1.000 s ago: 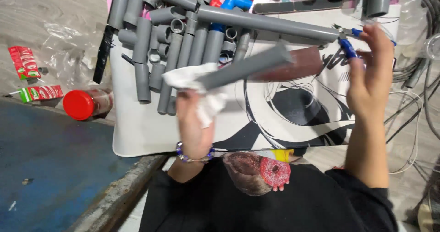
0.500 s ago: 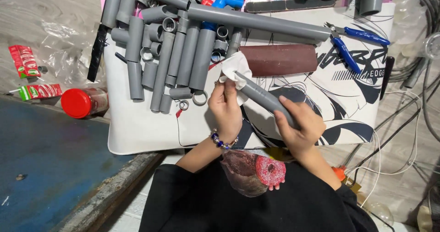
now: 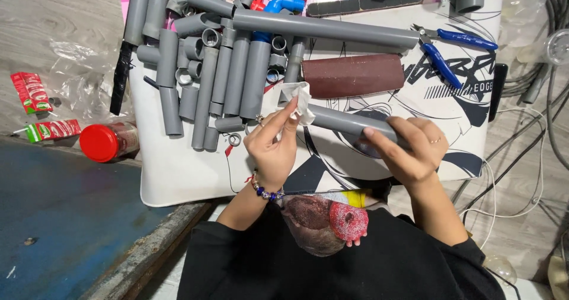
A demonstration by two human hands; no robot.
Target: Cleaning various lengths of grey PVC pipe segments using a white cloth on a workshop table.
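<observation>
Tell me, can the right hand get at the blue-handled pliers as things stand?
Probably not right away: the right hand is wrapped around the grey pipe. Once it lets go, the path to the pliers on the mat looks open.

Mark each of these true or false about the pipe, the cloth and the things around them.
1. The left hand presses a white cloth to the end of a grey pipe. True.
2. The right hand is empty. False: it grips that pipe.
3. The blue-handled pliers lie on the mat. True.
4. The red-lidded jar stands on the mat. False: it lies off the mat, to its side.
5. A brown sandpaper sheet lies beyond the held pipe. True.
</observation>
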